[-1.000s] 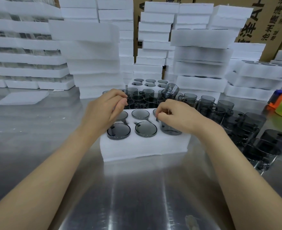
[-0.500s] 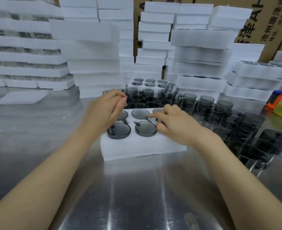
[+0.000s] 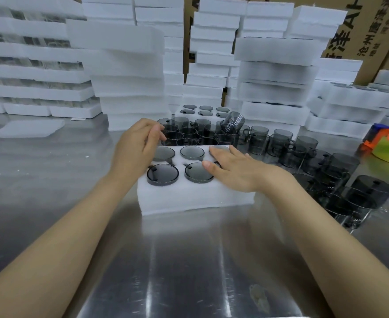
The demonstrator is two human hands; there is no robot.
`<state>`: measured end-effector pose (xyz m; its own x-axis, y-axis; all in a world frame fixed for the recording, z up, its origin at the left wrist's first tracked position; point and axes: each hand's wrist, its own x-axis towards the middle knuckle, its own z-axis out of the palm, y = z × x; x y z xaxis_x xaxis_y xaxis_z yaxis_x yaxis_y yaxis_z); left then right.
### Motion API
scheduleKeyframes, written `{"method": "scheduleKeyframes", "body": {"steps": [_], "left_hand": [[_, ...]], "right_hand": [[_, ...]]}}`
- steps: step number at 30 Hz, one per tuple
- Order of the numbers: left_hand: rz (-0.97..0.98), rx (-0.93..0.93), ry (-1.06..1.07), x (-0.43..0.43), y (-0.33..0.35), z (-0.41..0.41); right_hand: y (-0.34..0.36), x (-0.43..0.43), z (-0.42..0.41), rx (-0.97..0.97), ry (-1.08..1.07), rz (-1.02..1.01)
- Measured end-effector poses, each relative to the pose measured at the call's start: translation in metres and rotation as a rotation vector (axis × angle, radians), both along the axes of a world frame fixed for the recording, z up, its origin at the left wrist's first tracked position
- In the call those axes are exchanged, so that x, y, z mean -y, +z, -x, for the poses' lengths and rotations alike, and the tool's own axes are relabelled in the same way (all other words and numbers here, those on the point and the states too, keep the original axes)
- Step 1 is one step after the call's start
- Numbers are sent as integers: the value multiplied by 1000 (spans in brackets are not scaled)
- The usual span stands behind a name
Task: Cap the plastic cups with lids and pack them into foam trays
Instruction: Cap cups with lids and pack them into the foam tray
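A white foam tray (image 3: pixel 195 198) sits on the steel table before me, its holes filled with smoke-grey capped cups (image 3: pixel 162 174). My right hand (image 3: pixel 235 172) lies flat with straight fingers over the tray's right side, covering the front right cup. My left hand (image 3: pixel 136 149) hovers over the tray's left back corner with loosely curled fingers and holds nothing. Behind the tray stand several uncapped grey cups (image 3: pixel 189 131).
More grey cups (image 3: pixel 340 171) crowd the table to the right, some capped. Tall stacks of white foam trays (image 3: pixel 129 72) line the back, with cardboard boxes behind. A green and orange tape dispenser (image 3: pixel 388 145) sits far right. Bare steel table (image 3: pixel 189 260) lies in front.
My right hand pushed the front right cup down into its hole and now lies flat over it. My left hand has barely moved.
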<state>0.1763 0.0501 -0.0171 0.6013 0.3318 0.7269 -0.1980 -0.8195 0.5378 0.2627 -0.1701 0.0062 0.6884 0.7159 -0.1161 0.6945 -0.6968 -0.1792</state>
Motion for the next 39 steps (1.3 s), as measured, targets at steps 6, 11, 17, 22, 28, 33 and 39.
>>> {"method": "scheduleKeyframes", "body": {"steps": [6,11,17,22,28,33,39], "left_hand": [[257,-3,38,-5,-5,-6],[253,-8,55,-5,-6,-7],[117,-12,242,-6,-3,-5],[152,-403,449,-15,3,-1],[21,-733,438,-2,9,4],[88,-343,437,-1,16,10],[459,114,179,12,17,7]], "right_hand": [[1,-4,-1,-18,-21,60],[-7,-3,-8,-90,11,-93],[-10,24,-27,-473,-103,-635],[-20,20,-27,-450,-331,-503],[-20,27,-25,-430,-253,-613],[-18,31,-23,-497,-61,-805],[-25,17,-18,-524,90,-1104]]}}
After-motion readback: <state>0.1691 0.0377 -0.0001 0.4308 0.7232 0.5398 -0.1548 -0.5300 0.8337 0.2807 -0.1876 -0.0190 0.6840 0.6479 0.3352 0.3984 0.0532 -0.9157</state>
